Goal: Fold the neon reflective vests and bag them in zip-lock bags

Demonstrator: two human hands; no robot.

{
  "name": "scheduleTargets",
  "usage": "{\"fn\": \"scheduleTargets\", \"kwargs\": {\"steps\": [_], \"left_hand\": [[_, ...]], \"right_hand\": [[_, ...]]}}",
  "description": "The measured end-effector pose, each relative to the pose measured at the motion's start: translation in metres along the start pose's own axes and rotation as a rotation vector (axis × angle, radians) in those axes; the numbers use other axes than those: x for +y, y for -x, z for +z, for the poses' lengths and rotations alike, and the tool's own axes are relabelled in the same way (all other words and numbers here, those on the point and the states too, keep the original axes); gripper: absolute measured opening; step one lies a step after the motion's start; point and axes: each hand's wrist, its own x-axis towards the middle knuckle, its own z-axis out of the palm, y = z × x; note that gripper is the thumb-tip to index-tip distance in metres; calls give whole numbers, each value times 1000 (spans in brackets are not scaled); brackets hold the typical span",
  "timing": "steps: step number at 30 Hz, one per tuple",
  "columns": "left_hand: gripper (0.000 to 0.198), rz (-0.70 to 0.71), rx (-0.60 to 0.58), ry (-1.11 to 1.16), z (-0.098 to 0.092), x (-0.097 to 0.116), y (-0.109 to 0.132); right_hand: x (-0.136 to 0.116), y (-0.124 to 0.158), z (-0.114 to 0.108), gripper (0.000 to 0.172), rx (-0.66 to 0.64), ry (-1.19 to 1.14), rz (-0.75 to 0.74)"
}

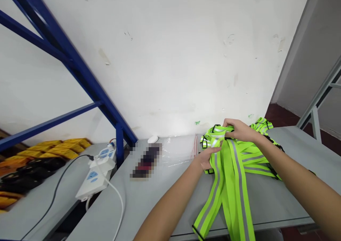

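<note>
Bright yellow-green reflective straps (237,184) with grey stripes and black buckles hang from my hands over the front edge of the grey table (157,202). My left hand (209,158) is closed round the bundle from the left, its thumb lying across the bands. At the top of the bundle, my right hand (237,129) grips the straps with bent fingers, partly hidden by the fabric. More reflective straps (255,157) lie on the table to the right, under and beyond my right forearm.
Clear plastic bags (177,150) lie left of the straps, near a pixelated dark item (146,161) and a white rounded object (152,139). A white power strip (96,177) with cables sits by a blue metal frame (80,70). Yellow and black packages (45,155) fill the far left.
</note>
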Motion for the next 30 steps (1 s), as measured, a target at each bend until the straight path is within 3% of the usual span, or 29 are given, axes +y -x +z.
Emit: {"fn": "scheduleTargets", "kwargs": {"steps": [3,5,7,10,12,16,18,22,24,26,30], "left_hand": [[39,-26,67,-24,7,-5,0],[49,42,154,-108,13,-1,5],[66,244,277,-281,20,7,14],[94,665,439,-592,30,25,30],[88,786,451,-747,36,38,37],[45,617,359,-864,48,55,39],[42,559,346,-853,54,59,38],[37,570,306,-908,66,66,41],[38,543,269,-887,70,67,41],[44,482,245,-726,68,64,38],[80,235,68,-257,46,41,31]], "right_hand": [[2,5,15,12,131,118,-50],[0,10,21,12,195,131,-59],[-4,15,23,8,218,76,-18],[-10,19,17,13,198,-25,91],[-16,20,11,20,145,-70,148],[-25,23,1,30,-35,-128,198],[-26,25,-2,35,-61,-148,206],[-25,31,-4,38,-13,-169,199],[-28,33,-7,36,-40,-142,186],[-33,34,-10,38,-72,-123,157],[-41,33,-12,37,47,-17,48]]}}
